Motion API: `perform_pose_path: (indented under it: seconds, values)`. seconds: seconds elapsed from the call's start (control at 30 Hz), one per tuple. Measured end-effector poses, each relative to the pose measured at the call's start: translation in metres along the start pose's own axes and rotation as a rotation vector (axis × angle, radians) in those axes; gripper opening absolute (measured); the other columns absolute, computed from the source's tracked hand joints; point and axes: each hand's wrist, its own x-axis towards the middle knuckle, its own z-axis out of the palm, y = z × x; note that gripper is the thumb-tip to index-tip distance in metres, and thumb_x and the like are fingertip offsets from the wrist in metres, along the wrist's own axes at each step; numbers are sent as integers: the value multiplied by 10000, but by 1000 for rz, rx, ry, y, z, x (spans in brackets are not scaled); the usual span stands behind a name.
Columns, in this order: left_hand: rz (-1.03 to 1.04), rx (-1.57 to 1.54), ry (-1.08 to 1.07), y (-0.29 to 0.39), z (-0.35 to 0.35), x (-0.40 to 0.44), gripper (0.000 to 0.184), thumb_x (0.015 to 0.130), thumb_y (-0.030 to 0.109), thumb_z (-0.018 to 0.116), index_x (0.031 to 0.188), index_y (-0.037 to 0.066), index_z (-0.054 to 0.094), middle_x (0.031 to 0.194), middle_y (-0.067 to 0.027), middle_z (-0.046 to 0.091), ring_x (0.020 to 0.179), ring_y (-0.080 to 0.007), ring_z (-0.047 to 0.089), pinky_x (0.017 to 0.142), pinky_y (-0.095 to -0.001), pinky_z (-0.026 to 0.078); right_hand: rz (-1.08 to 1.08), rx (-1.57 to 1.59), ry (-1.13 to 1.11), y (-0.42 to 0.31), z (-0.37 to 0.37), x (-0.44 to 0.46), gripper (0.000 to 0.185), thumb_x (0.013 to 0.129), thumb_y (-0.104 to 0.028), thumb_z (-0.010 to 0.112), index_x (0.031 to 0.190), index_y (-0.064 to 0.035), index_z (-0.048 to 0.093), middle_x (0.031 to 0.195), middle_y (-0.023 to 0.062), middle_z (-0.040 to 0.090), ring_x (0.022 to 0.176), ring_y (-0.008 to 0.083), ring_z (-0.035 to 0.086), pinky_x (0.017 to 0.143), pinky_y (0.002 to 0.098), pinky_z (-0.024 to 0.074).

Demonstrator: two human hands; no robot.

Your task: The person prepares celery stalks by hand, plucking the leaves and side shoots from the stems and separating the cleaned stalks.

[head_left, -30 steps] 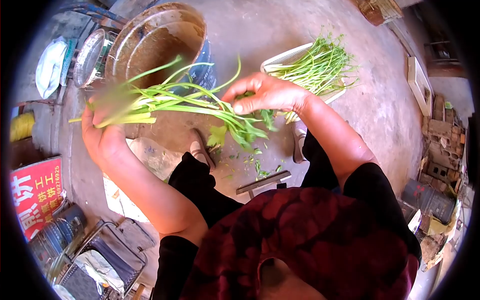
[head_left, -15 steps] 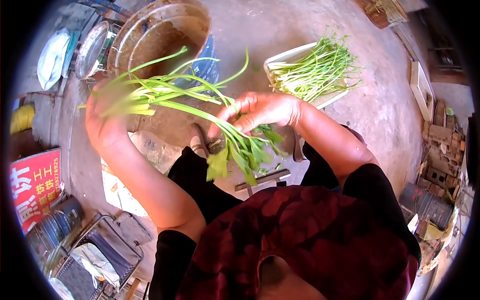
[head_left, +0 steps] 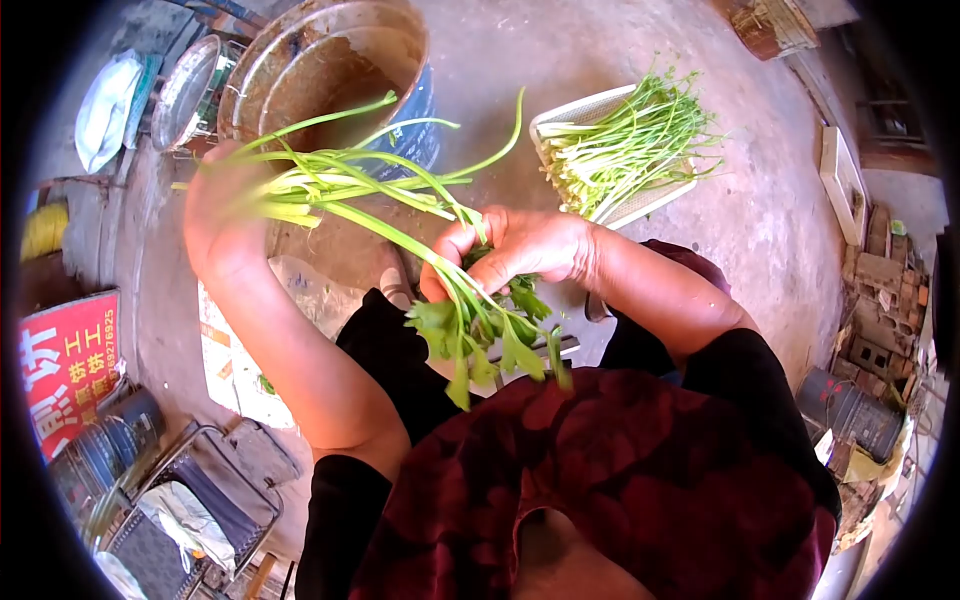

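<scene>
A bunch of celery (head_left: 345, 180) with long green stalks stretches between my two hands. My left hand (head_left: 225, 205), partly blurred, is closed around the stalk bases, whose pale cut ends poke out. My right hand (head_left: 515, 248) pinches the stalks close to the leafy end, thumb against fingers. Broad celery leaves (head_left: 490, 340) hang below the right hand, over my lap. A few thin stalks arc free above the hands.
A large rusty metal drum (head_left: 330, 60) stands beyond my left hand. Ahead to the right, a white plastic basket (head_left: 590, 105) bears thin green stems (head_left: 635, 150). A folding chair (head_left: 210, 490) and red sign (head_left: 75, 365) are at the left, stacked bricks (head_left: 880, 300) at the right.
Both hands have shifted slightly right and the right hand a little down, carrying the celery along. The leaves now hang lower and closer to my body.
</scene>
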Motion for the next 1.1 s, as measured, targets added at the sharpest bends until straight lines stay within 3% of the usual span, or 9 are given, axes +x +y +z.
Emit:
perform_pose_path:
  seconds: [0.13, 0.17, 0.27, 0.37, 0.47, 0.7, 0.83, 0.93, 1.1]
  values:
    - [-20, -30, 3, 6, 2, -4, 64, 790, 64, 379, 751, 19, 402, 655, -73, 387, 444, -115, 335, 431, -231, 330, -33, -422, 219, -5, 0, -1, 148, 766, -161, 627, 847, -45, 585, 799, -6, 557, 713, 42, 477, 619, 199, 396]
    - [-23, -39, 4, 7, 3, -5, 60, 787, 58, 379, 751, 18, 404, 653, -73, 389, 441, -115, 334, 431, -232, 330, -22, -539, 237, -6, -3, -2, 134, 822, -113, 549, 937, -56, 591, 862, 5, 587, 756, 48, 488, 702, 210, 404]
    - [28, -50, 35, 7, 7, -9, 57, 779, 50, 378, 751, 13, 412, 669, -77, 399, 431, -119, 331, 430, -230, 328, -123, -640, 260, -3, -12, -4, 184, 843, -111, 518, 1010, -61, 579, 921, 17, 599, 815, 70, 500, 751, 228, 407]
    - [-181, -74, -201, 24, -9, -9, 122, 836, 144, 360, 784, 55, 426, 752, -79, 446, 778, -196, 445, 719, -333, 366, -115, -547, 130, -9, -7, -6, 190, 842, -118, 522, 1015, -65, 581, 925, 18, 598, 855, 86, 504, 790, 246, 396]
    - [75, -86, 37, 7, 6, -14, 52, 769, 46, 382, 756, 12, 418, 716, -77, 410, 438, -124, 334, 438, -240, 331, -83, -571, 77, -19, 1, -10, 183, 834, -114, 531, 1003, -64, 580, 919, 21, 590, 860, 92, 506, 799, 243, 387]
    - [68, -87, 56, 8, 5, -12, 56, 769, 54, 397, 773, 7, 427, 715, -76, 416, 445, -123, 337, 432, -238, 331, -97, -435, 153, -6, -8, -10, 168, 825, -104, 541, 974, -38, 582, 924, 13, 588, 880, 90, 501, 810, 244, 384]
    - [62, -54, 42, 8, 6, -13, 66, 776, 62, 402, 784, 2, 425, 703, -79, 410, 451, -128, 340, 422, -231, 329, -85, -263, 70, -12, 2, -13, 183, 810, -83, 554, 984, -35, 587, 937, 13, 589, 880, 92, 505, 815, 248, 386]
    - [57, -56, 51, 4, 7, -12, 73, 787, 72, 404, 789, 0, 417, 680, -78, 395, 461, -131, 345, 422, -228, 328, -61, -363, -32, -5, 0, -9, 180, 799, -89, 565, 967, -31, 591, 934, 11, 592, 876, 90, 510, 808, 242, 388]
    - [27, -70, 10, 11, 1, -8, 53, 778, 56, 391, 777, 7, 410, 707, -85, 399, 467, -130, 345, 427, -230, 325, -6, -255, 91, -2, 0, -7, 129, 802, -58, 529, 914, -36, 589, 874, 13, 596, 863, 77, 508, 783, 243, 395]
